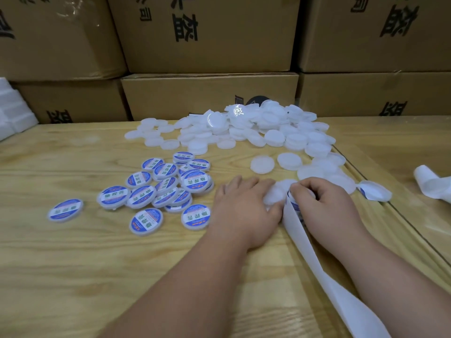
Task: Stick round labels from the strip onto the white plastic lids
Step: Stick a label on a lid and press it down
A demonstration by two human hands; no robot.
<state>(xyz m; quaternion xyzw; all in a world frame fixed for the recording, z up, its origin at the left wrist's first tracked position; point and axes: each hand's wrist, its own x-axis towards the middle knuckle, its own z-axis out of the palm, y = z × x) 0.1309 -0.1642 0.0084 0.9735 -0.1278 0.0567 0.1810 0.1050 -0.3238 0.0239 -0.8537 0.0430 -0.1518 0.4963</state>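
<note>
Strip (314, 259) of white backing runs from the near right edge up across the counter (73, 276) to the right hand (319, 203), whose curled fingers pinch its upper end, where a blue label shows. Just left, the left hand (240, 208) lies flat with straight fingers, pressing a bare lid (277, 197) onto the wood. Left of the hands sits a cluster of labelled lids (168, 189), blue and white, some overlapping. A loose label (374, 193) lies right of the right hand. Beyond, a heap of bare lids (256, 128) spreads before stacked cartons (210, 93).
</note>
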